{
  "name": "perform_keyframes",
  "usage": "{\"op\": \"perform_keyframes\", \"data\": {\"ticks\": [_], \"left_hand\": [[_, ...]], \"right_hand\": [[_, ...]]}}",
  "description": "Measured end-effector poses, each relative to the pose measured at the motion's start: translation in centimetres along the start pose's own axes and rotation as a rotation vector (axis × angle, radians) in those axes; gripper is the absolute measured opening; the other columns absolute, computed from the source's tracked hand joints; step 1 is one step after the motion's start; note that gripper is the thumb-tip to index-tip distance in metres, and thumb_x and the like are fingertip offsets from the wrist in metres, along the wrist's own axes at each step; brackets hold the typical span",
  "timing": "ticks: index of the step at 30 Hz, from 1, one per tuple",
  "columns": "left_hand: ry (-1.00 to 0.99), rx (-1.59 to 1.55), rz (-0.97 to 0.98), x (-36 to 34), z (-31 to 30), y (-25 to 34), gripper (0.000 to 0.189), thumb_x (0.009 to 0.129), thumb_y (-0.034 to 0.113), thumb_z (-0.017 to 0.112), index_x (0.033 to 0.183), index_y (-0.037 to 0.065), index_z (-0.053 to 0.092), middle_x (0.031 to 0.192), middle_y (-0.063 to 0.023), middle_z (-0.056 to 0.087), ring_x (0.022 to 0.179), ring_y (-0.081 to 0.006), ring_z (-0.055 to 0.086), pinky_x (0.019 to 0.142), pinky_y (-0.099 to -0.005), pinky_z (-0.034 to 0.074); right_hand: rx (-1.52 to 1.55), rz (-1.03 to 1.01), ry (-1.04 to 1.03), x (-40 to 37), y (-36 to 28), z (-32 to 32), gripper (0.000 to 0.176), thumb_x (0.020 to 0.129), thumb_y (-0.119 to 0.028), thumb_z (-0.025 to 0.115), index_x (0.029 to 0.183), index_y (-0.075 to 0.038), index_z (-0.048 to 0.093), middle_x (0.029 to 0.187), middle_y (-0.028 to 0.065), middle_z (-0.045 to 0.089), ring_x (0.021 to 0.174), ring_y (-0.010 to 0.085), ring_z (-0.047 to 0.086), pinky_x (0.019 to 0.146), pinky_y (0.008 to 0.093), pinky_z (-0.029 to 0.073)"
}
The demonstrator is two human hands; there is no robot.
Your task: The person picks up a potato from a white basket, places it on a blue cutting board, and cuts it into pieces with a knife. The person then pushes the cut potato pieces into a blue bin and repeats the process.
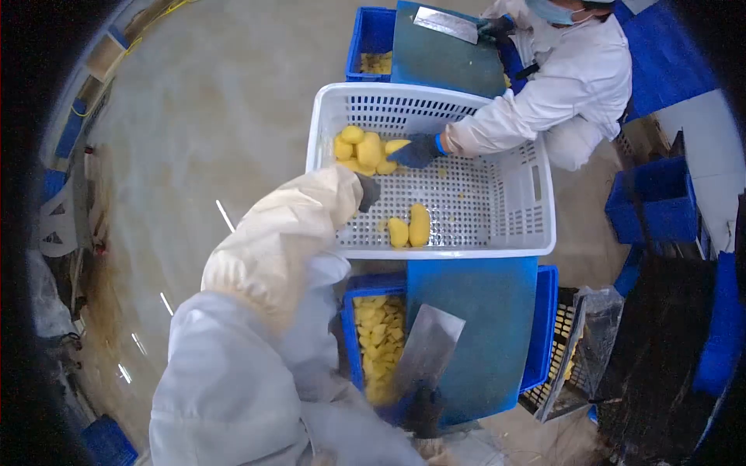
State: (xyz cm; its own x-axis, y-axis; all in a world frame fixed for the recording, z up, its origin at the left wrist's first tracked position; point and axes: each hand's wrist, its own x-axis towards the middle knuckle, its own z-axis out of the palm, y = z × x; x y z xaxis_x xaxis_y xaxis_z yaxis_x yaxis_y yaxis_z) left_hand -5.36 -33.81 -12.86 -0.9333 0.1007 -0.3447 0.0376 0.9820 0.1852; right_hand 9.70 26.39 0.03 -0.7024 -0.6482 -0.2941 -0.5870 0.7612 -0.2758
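Note:
My left hand [369, 193], in a dark glove, reaches over the near left side of a white plastic basket [435, 253]. It is just below a pile of peeled potatoes [368, 150], its fingers mostly hidden by the sleeve. Two more peeled potatoes [419, 225] lie near the basket's front wall. Low in the view, my gloved right hand [423, 412] is closed round the handle of a cleaver [432, 342]. The broad blade slants over a blue-green cutting board [486, 334]. Cut potato pieces [379, 334] fill the blue bin [351, 334] left of the board.
Across the basket, a co-worker [575, 85] in white reaches a gloved hand [416, 151] into the potatoes. Their other hand [496, 28] is at a cleaver [445, 25] on another board [443, 66]. A blue crate [654, 202] and a dark slotted crate [579, 349] stand right.

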Motion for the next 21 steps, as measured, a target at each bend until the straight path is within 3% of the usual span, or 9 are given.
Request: {"op": "perform_keyframes", "data": {"ticks": [2,3,10,11,13,15,17,18,21], "left_hand": [[-0.027,-0.039,0.007,-2.1,3.6,1.3,0.044,0.067,0.044,0.064,0.100,0.015,0.064,0.099,-0.0119,0.062,0.088,-0.0310,0.060,0.077,-0.0421,0.048],[-0.041,-0.061,0.011,1.7,1.5,-0.8,0.043,0.067,0.043,0.064,0.099,0.014,0.065,0.098,-0.0120,0.063,0.088,-0.0309,0.060,0.077,-0.0420,0.048],[-0.086,-0.199,0.039,6.3,6.9,9.4,0.041,0.067,0.042,0.064,0.096,0.013,0.065,0.095,-0.0131,0.063,0.087,-0.0306,0.061,0.077,-0.0414,0.047],[-0.088,-0.218,0.047,5.8,7.5,9.6,0.040,0.067,0.041,0.064,0.095,0.013,0.065,0.094,-0.0133,0.063,0.086,-0.0306,0.061,0.077,-0.0414,0.047],[-0.103,-0.252,0.056,8.3,7.2,10.4,0.039,0.067,0.041,0.064,0.094,0.012,0.066,0.093,-0.0136,0.063,0.086,-0.0305,0.061,0.077,-0.0412,0.047],[-0.120,-0.273,0.055,8.4,7.4,10.5,0.039,0.067,0.040,0.064,0.093,0.012,0.066,0.092,-0.0139,0.064,0.086,-0.0304,0.061,0.077,-0.0410,0.047],[-0.131,-0.287,0.060,1.7,9.0,9.0,0.038,0.067,0.040,0.064,0.092,0.012,0.066,0.091,-0.0142,0.064,0.086,-0.0303,0.061,0.077,-0.0409,0.047],[-0.137,-0.291,0.063,5.3,8.5,9.5,0.038,0.067,0.039,0.064,0.092,0.011,0.066,0.091,-0.0143,0.064,0.085,-0.0303,0.061,0.077,-0.0408,0.047],[-0.152,-0.302,0.076,4.2,8.2,9.4,0.037,0.066,0.039,0.064,0.090,0.011,0.066,0.089,-0.0148,0.064,0.085,-0.0302,0.061,0.077,-0.0405,0.047]], "right_hand": [[0.011,0.021,-0.041,0.8,1.2,0.6,0.031,0.085,-0.023,0.057,0.107,-0.001,0.055,0.093,0.0087,0.061,0.080,0.0191,0.057,0.061,0.0404,0.043],[0.022,0.039,-0.072,1.3,1.6,0.6,0.031,0.085,-0.023,0.057,0.107,-0.001,0.055,0.093,0.0090,0.061,0.080,0.0195,0.057,0.062,0.0405,0.043],[0.071,0.155,-0.238,3.4,3.7,0.0,0.034,0.084,-0.025,0.057,0.108,-0.001,0.055,0.095,0.0107,0.061,0.083,0.0221,0.056,0.066,0.0411,0.042],[0.076,0.174,-0.258,12.0,0.9,-5.0,0.035,0.084,-0.026,0.058,0.108,-0.001,0.055,0.096,0.0109,0.061,0.084,0.0225,0.056,0.066,0.0412,0.042],[0.095,0.209,-0.300,16.9,-9.6,-13.9,0.035,0.084,-0.026,0.058,0.109,-0.001,0.055,0.096,0.0114,0.061,0.084,0.0232,0.056,0.067,0.0414,0.042],[0.125,0.234,-0.340,7.1,0.8,-4.3,0.036,0.083,-0.027,0.058,0.109,-0.001,0.055,0.097,0.0119,0.061,0.085,0.0240,0.056,0.069,0.0416,0.042],[0.156,0.261,-0.368,5.9,2.7,-2.6,0.037,0.083,-0.028,0.058,0.109,-0.001,0.055,0.098,0.0124,0.061,0.086,0.0248,0.056,0.070,0.0417,0.042],[0.175,0.274,-0.380,5.0,3.5,-1.8,0.038,0.083,-0.028,0.058,0.109,-0.001,0.055,0.098,0.0126,0.061,0.087,0.0251,0.056,0.070,0.0418,0.042],[0.228,0.317,-0.412,5.9,2.8,-1.8,0.039,0.083,-0.029,0.058,0.110,-0.001,0.055,0.099,0.0134,0.060,0.088,0.0263,0.056,0.072,0.0421,0.042]]}}
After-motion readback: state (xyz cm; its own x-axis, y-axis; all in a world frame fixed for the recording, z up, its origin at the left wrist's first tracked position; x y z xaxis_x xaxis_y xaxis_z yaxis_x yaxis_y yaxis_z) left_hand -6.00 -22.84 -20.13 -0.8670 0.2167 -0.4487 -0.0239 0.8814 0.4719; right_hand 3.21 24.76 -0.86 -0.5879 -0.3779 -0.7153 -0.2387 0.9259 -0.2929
